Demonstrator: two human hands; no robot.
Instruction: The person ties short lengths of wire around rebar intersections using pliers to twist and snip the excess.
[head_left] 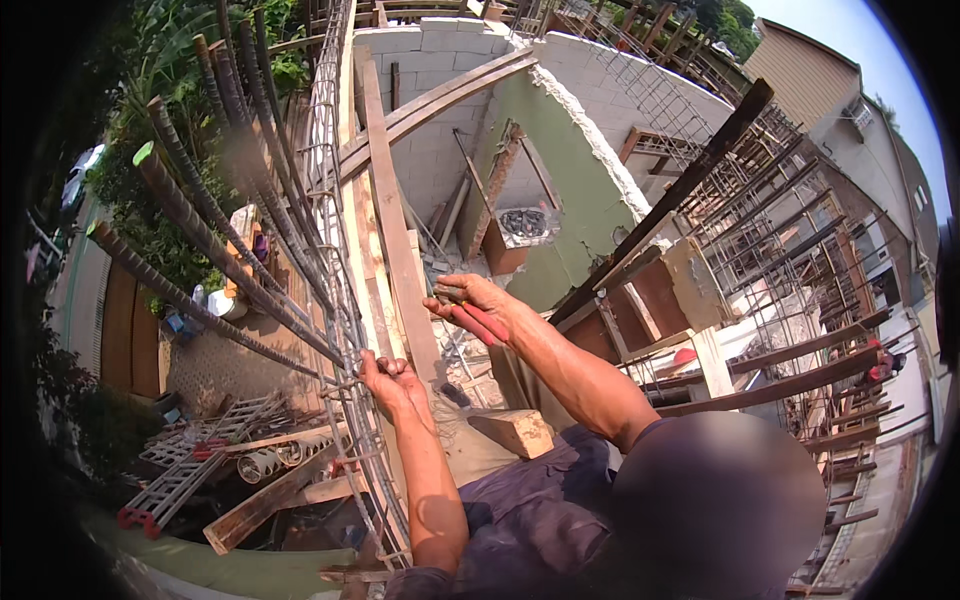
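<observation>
The curled right hand (485, 302) holds a red-handled tool (481, 323), handles slanting toward the wrist; left hand (391, 381) half-curled at the rebar cage's (325, 190) right edge, hold unclear.

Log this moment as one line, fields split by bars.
left hand: curled, at steel-bar cage, contact unclear | right hand: holding red-handled tool | brown plank: right of cage
</observation>
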